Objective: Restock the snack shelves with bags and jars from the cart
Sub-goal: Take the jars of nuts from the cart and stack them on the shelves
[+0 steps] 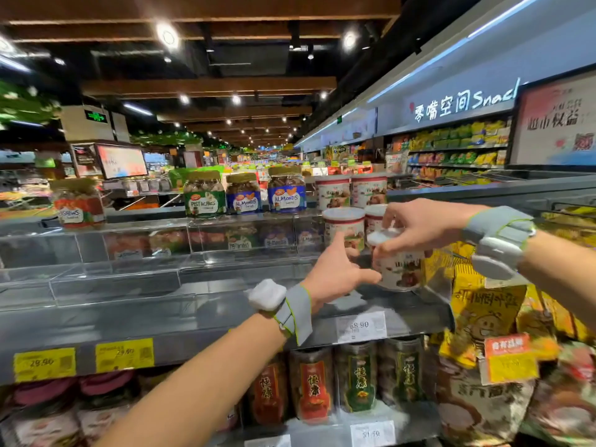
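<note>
Supermarket shelf (225,304): my right fingers (395,214) clamp the jar (401,271) by its lid (383,235), left fingers (364,276) spread beside; it could slip.

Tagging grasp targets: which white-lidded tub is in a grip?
The front tub, lowest and nearest the camera: the right hand pinches its lid from above. The four tubs behind stand higher, ungripped.

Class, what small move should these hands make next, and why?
Probably push the white-lidded printed tub back against the matching tubs behind it: the right hand grips its lid, the left hand touches its side, and it stands forward of them.
</note>
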Demonstrator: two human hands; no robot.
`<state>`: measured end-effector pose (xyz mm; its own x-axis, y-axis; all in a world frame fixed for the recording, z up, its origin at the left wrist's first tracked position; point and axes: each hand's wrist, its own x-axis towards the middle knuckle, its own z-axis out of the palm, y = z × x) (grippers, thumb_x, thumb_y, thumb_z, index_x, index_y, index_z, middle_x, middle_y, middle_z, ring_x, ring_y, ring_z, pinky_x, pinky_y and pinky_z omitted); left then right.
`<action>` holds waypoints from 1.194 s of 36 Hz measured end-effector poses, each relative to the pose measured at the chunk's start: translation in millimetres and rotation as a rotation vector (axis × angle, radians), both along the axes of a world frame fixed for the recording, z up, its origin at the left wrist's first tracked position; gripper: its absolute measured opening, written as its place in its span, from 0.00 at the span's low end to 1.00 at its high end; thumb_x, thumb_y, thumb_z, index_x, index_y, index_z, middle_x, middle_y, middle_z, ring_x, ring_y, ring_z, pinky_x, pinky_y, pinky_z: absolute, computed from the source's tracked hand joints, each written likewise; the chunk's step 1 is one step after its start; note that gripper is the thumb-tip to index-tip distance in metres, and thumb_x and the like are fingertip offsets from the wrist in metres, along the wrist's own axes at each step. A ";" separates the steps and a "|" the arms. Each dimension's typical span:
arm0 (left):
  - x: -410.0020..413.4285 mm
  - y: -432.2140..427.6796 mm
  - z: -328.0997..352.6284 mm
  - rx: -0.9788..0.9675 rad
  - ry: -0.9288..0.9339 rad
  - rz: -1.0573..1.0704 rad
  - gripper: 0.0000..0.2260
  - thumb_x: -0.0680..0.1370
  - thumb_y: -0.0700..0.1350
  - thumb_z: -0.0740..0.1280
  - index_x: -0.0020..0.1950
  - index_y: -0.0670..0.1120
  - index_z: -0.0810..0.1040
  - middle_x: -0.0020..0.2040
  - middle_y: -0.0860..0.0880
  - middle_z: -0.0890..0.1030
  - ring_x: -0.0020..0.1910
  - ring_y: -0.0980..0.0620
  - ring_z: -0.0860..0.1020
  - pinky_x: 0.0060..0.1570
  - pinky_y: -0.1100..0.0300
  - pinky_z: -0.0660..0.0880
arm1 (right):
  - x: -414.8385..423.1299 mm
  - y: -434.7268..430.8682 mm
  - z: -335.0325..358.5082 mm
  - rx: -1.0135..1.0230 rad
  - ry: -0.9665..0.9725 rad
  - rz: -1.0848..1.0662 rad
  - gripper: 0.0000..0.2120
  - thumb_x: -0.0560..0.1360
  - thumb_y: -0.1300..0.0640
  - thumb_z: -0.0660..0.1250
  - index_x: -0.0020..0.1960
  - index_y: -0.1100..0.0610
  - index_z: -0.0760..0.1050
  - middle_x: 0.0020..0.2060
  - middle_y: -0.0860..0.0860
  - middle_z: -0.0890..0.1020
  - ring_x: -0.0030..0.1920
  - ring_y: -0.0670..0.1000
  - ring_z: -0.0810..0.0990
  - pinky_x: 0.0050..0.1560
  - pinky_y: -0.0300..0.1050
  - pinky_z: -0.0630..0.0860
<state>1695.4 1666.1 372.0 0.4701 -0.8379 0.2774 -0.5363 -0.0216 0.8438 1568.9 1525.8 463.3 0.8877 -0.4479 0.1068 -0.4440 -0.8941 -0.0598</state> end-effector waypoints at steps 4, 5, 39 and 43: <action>-3.9 -8.0 -15.2 0.103 -0.092 0.050 0.34 0.71 0.47 0.78 0.72 0.47 0.66 0.65 0.47 0.75 0.62 0.48 0.77 0.60 0.53 0.76 | 5.6 -11.1 -18.6 -0.020 -0.004 -0.045 0.33 0.64 0.29 0.69 0.56 0.52 0.70 0.48 0.50 0.79 0.43 0.51 0.81 0.48 0.54 0.82; -3.7 -9.8 -16.8 0.143 -0.121 0.053 0.30 0.71 0.49 0.78 0.69 0.47 0.69 0.64 0.48 0.76 0.61 0.49 0.76 0.61 0.53 0.75 | 7.3 -13.7 -22.1 -0.035 -0.006 -0.056 0.32 0.64 0.29 0.69 0.55 0.52 0.71 0.48 0.50 0.79 0.44 0.51 0.80 0.48 0.53 0.82; -10.0 -20.0 -18.5 0.261 -0.347 -0.004 0.12 0.78 0.51 0.67 0.61 0.52 0.79 0.60 0.49 0.81 0.58 0.46 0.78 0.62 0.51 0.74 | -3.5 0.4 -33.7 -0.240 -0.029 -0.015 0.18 0.76 0.38 0.66 0.57 0.51 0.74 0.49 0.49 0.79 0.47 0.51 0.77 0.44 0.44 0.72; -9.4 -18.1 -17.8 0.219 -0.343 0.006 0.13 0.78 0.50 0.67 0.61 0.50 0.81 0.60 0.49 0.81 0.58 0.45 0.79 0.60 0.52 0.75 | -3.2 3.2 -36.2 -0.209 -0.033 -0.045 0.20 0.77 0.37 0.65 0.59 0.51 0.73 0.50 0.49 0.79 0.48 0.51 0.77 0.46 0.46 0.75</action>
<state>1686.0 1648.0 354.2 0.3860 -0.8923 0.2341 -0.7855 -0.1848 0.5907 1565.7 1529.1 427.1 0.8620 -0.4519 0.2296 -0.4842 -0.8681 0.1094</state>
